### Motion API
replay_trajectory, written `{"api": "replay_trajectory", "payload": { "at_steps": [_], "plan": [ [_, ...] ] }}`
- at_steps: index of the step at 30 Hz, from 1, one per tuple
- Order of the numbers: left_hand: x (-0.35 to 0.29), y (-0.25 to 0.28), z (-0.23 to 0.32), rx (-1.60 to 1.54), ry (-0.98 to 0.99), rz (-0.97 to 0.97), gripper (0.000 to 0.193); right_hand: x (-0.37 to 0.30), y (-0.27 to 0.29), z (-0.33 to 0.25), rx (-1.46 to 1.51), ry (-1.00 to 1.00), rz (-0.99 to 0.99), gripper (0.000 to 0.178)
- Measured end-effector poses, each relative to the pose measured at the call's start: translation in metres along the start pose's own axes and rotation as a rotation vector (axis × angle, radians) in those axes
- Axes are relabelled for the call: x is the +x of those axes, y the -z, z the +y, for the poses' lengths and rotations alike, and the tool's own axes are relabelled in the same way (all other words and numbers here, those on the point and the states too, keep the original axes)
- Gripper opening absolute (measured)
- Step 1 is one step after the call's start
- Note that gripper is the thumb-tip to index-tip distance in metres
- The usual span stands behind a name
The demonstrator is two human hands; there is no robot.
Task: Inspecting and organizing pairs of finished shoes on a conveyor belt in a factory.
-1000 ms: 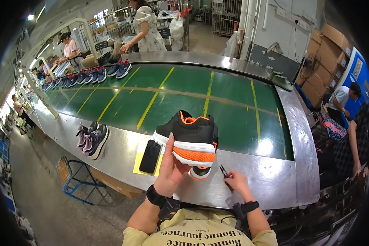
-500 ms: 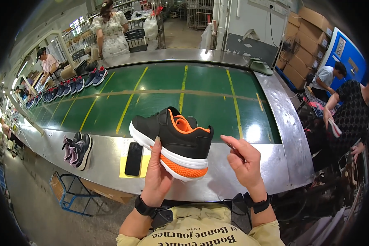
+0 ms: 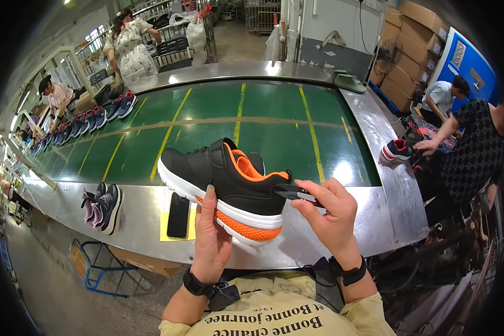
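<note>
A black sneaker [image 3: 238, 187] with an orange lining, white sole and orange textured heel section is held up over the metal table edge, toe to the left. My left hand [image 3: 211, 243] grips it from below, thumb along the sole's side. In my right hand [image 3: 335, 218], fingers closed, is a small dark pair of thread snips [image 3: 303, 196]. Their tips are at the back of the sneaker's heel, just below the pull tab; whether they touch it I cannot tell.
A phone [image 3: 178, 216] lies on yellow paper beside a dark sneaker pair [image 3: 103, 207]. Beyond is a green conveyor belt [image 3: 207, 117] with a row of navy sneakers [image 3: 98, 119] at left. On the right, a co-worker's hand [image 3: 428, 147] reaches to a red-lined shoe [image 3: 396, 151].
My right hand has brought the snips up against the heel area, and the sneaker has shifted slightly left. At right, the co-worker has moved a red-lined shoe onto the table edge.
</note>
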State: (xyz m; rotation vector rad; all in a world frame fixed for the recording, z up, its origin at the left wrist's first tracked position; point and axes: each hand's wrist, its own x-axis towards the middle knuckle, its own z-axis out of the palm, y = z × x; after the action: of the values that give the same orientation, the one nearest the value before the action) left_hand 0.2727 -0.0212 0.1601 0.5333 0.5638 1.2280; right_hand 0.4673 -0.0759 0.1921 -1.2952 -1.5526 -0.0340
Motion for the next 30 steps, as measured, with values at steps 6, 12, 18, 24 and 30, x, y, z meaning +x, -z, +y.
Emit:
{"api": "replay_trajectory", "payload": {
  "at_steps": [6,12,18,24,30],
  "plan": [
    [0.001,0.003,-0.003,0.041,-0.03,0.023,0.043,-0.001,-0.003,0.006,-0.008,-0.004,0.011,0.033],
    [0.001,0.004,-0.004,0.131,-0.037,0.065,0.045,-0.006,-0.008,0.017,-0.064,0.012,0.042,0.028],
    [0.005,0.005,-0.003,0.053,-0.032,0.045,0.046,-0.011,-0.012,0.027,0.573,-0.597,0.105,0.025],
    [0.006,0.004,-0.001,0.017,0.057,0.027,0.041,-0.007,-0.015,0.017,0.131,-0.129,0.079,0.031],
    [0.009,0.008,-0.004,0.093,0.031,0.003,0.046,-0.003,-0.014,0.018,-0.056,0.005,0.073,0.025]
  ]
}}
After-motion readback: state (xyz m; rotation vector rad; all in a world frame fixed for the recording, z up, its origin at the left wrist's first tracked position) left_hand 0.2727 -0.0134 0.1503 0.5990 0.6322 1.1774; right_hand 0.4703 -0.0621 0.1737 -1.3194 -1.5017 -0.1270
